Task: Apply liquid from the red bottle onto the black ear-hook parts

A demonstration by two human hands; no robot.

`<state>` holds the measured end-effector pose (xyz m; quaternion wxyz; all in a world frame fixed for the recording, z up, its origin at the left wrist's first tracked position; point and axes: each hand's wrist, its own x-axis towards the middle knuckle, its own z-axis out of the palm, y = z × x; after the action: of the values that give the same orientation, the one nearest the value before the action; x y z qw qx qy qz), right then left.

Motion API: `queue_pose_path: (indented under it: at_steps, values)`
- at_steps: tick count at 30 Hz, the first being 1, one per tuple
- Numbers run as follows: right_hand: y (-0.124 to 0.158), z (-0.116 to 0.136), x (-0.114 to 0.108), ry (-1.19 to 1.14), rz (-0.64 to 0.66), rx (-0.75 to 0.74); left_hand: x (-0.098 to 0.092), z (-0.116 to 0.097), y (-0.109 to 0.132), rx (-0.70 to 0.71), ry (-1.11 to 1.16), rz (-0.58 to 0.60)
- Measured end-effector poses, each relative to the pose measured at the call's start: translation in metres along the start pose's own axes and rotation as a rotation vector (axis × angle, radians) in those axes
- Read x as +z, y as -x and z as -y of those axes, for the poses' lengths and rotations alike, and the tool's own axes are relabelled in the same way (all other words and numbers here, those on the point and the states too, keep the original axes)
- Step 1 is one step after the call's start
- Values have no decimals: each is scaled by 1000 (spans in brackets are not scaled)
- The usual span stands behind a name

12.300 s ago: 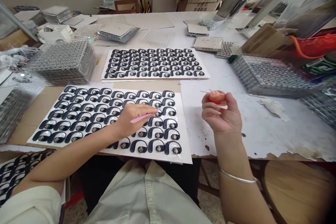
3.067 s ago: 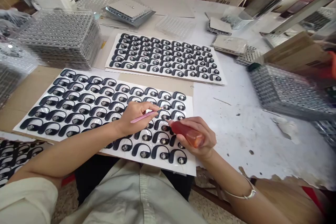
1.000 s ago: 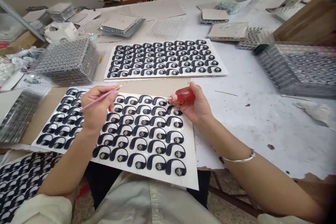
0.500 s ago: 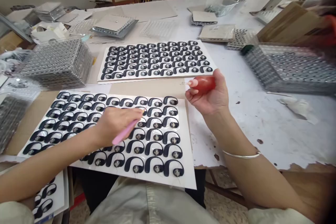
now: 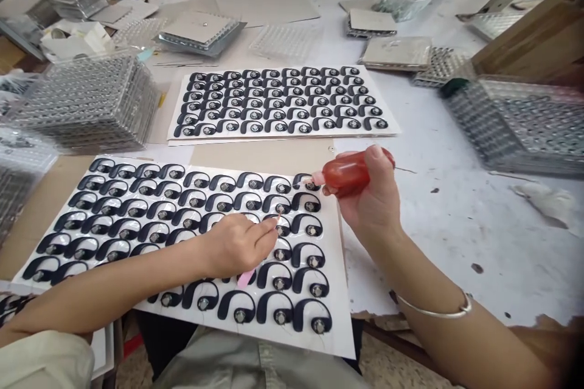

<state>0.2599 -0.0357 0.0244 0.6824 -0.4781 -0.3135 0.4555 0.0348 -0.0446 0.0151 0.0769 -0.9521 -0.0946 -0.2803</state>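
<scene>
My left hand [image 5: 239, 246] is closed around a slim pink tool [image 5: 246, 279], with only part of its handle showing below the fingers. Its fingertips are over the right-hand columns of black hook-shaped pieces [image 5: 298, 260], each with a round silvery centre. These pieces lie in rows on a white sheet [image 5: 340, 340] at the table's near edge. In my right hand [image 5: 376, 209] is a red squeeze bottle [image 5: 347, 173], held nearly level. Its pale nozzle points left, just over the top right piece of the sheet.
Behind lies a second white sheet [image 5: 387, 129] with similar black pieces. A tall stack of clear trays [image 5: 91, 103] stands at left, another tray stack [image 5: 529, 121] at right. A crumpled tissue [image 5: 547, 203] lies right of my right hand. Flat packs [image 5: 396, 51] sit farther back.
My left hand has moved right across the sheet with the pink tool. My right hand has brought the red bottle down over the sheet's top right corner. The view has shifted slightly.
</scene>
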Motion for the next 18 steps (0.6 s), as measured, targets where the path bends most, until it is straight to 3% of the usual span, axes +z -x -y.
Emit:
queue_pose_path:
  at_steps: [5,11,18]
  values:
    - [17,-3,2,230,22,-341,4,-1,3,13,-35,2]
    - [29,-9,1,528,240,-651,7,-5,5,30,-134,56]
    - [29,-12,5,638,350,-816,11,-7,8,41,-159,52]
